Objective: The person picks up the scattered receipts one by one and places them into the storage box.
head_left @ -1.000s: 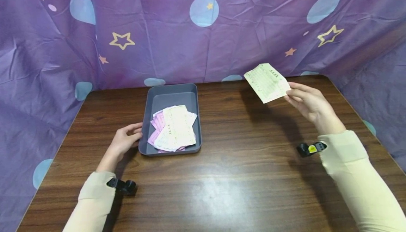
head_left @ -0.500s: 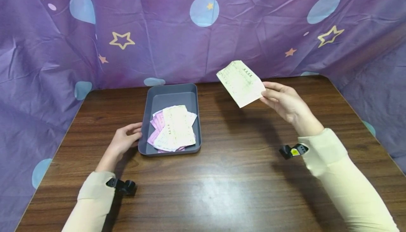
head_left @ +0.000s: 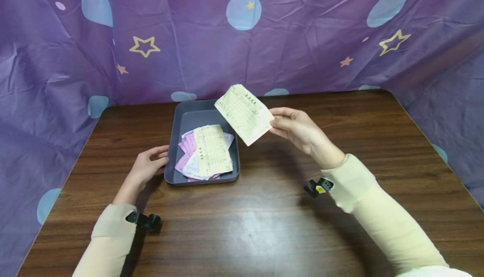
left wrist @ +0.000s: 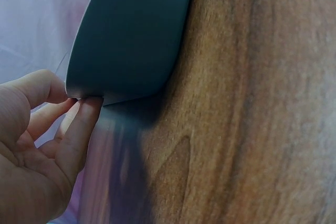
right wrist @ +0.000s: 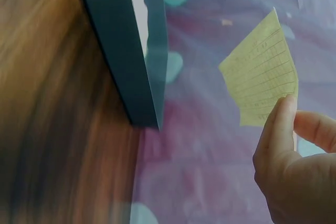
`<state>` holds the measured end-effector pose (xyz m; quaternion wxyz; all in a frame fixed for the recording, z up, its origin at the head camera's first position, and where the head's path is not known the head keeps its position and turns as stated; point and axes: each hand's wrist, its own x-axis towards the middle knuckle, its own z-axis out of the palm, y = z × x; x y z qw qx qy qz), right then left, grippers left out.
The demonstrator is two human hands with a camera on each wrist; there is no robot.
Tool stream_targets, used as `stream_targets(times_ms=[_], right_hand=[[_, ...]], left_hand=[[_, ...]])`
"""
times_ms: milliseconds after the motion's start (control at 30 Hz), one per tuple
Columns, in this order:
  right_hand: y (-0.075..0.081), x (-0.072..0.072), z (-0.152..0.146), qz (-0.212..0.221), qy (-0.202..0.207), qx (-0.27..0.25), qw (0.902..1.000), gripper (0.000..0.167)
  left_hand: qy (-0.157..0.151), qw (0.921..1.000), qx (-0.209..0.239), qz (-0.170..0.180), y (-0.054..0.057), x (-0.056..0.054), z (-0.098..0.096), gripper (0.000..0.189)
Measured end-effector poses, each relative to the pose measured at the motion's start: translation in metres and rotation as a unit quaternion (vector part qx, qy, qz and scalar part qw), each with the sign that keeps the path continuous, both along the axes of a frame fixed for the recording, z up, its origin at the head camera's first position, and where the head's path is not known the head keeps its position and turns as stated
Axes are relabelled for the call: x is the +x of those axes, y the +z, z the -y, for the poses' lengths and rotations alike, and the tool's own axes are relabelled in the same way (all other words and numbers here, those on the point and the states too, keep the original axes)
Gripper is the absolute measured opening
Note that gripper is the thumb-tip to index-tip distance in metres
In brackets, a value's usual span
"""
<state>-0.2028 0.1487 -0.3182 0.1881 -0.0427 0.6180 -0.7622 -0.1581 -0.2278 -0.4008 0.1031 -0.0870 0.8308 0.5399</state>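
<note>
In the head view my right hand pinches a pale yellow-green sheet of lined notepaper by its corner. The sheet is raised and tilted, overlapping the right rim of a grey tray. Thumb and fingertips also show gripping this paper in the right wrist view. My left hand rests its fingertips against the tray's left outer wall; the left wrist view shows the fingers right at the tray's corner. Inside the tray lie overlapping sheets, with a similar yellow-green sheet on top of purple and white ones.
The tray stands on a dark wood-grain table, left of the middle. A purple cloth with stars and circles hangs right behind the table's far edge. Each sleeve carries a small black camera, one on the left wrist and one on the right.
My right hand has carried the yellow-green sheet leftwards from the table's right side to the tray's right rim. The left hand and the tray have stayed nearly still.
</note>
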Motion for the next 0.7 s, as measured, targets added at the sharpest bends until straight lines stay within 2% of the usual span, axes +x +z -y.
stream_targets(times_ms=[267, 567, 700], right_hand=[[-0.018, 0.007, 0.038, 0.003, 0.029, 0.031, 0.9991, 0.041], [-0.039, 0.015, 0.068, 0.022, 0.048, 0.036, 0.9980, 0.043], [-0.046, 0.017, 0.077, 0.036, 0.043, 0.037, 0.9977, 0.043]], left_hand=[[0.001, 1.0000, 0.005, -0.003, 0.000, 0.000, 0.000, 0.049], [0.000, 1.0000, -0.001, 0.000, -0.001, -0.001, 0.000, 0.049], [-0.004, 1.0000, 0.005, -0.007, -0.002, 0.000, 0.001, 0.049]])
